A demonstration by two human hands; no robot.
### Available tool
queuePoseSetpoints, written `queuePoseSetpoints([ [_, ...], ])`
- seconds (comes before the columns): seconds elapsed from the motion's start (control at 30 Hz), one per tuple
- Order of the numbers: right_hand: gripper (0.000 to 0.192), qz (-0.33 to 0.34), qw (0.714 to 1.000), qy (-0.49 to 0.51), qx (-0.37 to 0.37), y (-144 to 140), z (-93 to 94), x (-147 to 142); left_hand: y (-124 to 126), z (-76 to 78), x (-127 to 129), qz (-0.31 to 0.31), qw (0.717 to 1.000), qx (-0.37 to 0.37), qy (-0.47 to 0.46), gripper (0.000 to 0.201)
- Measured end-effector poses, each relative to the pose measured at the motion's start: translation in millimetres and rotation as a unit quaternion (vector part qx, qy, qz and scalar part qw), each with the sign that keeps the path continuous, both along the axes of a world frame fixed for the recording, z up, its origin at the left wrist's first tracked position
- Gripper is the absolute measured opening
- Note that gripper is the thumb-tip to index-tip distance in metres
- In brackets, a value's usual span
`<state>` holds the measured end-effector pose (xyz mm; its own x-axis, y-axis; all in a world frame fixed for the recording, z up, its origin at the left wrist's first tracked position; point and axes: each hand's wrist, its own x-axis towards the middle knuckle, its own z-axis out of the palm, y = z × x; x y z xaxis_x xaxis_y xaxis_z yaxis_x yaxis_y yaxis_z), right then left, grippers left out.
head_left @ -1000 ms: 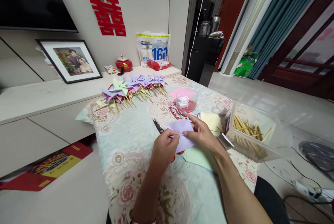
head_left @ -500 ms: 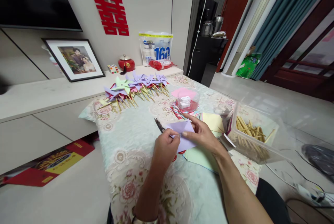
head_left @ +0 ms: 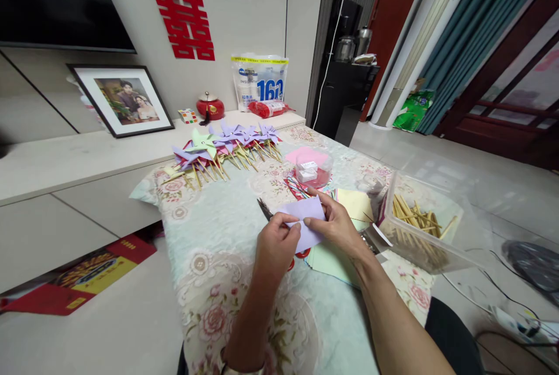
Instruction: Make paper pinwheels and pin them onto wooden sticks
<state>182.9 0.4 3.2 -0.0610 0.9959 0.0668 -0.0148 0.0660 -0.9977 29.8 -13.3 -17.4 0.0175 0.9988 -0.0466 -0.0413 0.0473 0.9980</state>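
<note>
Both hands hold a folded lilac paper sheet [head_left: 305,220] just above the floral tablecloth [head_left: 222,258]. My left hand [head_left: 276,246] pinches its left edge with thumb and fingers. My right hand [head_left: 334,223] grips the right side, thumb on top. Dark scissors [head_left: 264,209] lie on the cloth just beyond my left hand, their red handles partly hidden under the paper. Under my right hand lies a stack of coloured paper sheets [head_left: 338,258], green and yellow showing.
A row of finished paper pinwheels [head_left: 222,145] on sticks lies at the table's far end. A clear round tub [head_left: 311,169] stands mid-table; a clear box of wooden sticks [head_left: 419,226] sits at the right edge. A low cabinet with a framed photo [head_left: 122,98] runs along the left.
The paper has been turned slightly and drawn a little closer between the two hands; the right fingers shifted along its edge. The view moved a little.
</note>
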Motion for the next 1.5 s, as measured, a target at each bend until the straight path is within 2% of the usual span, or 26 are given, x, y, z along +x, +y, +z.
queuePoseSetpoints([
  [0.13,0.080,-0.018,0.999,0.041,-0.010,0,2.9,0,2,3.9,5,0.036,0.993,0.011,-0.111,0.074],
  [0.2,0.081,-0.018,0.999,0.045,-0.009,0,3.6,-1,4,2.1,10,0.056,0.986,-0.019,-0.155,0.087],
  [0.33,0.077,-0.012,0.999,0.036,-0.008,-2,4.5,-7,5,-1.6,13,0.066,0.967,-0.074,-0.234,0.072],
  [0.5,0.073,-0.006,1.000,0.018,0.004,-4,2.3,-13,1,1.2,8,0.058,0.971,-0.067,-0.222,0.055],
  [0.63,0.068,-0.002,1.000,-0.003,0.024,-3,-1.6,-11,2,1.2,6,0.066,0.973,-0.066,-0.213,0.052],
  [0.77,0.070,0.011,1.000,-0.010,0.021,-2,-2.4,-9,3,1.9,6,0.060,0.973,-0.071,-0.212,0.051],
  [1.07,0.075,0.027,0.998,0.048,0.006,-3,0.2,-9,3,4.9,3,0.054,0.967,-0.079,-0.237,0.053],
  [1.23,0.058,-0.016,0.997,0.052,0.057,4,-5.9,6,7,6.1,-4,0.078,0.961,-0.078,-0.255,0.055],
  [1.4,0.026,0.047,0.995,0.035,0.084,2,-3.8,13,4,15.6,-11,0.075,0.950,-0.100,-0.288,0.051],
  [1.5,0.019,0.088,0.993,0.014,0.078,0,-0.3,14,3,18.4,-14,0.061,0.949,-0.103,-0.292,0.045],
])
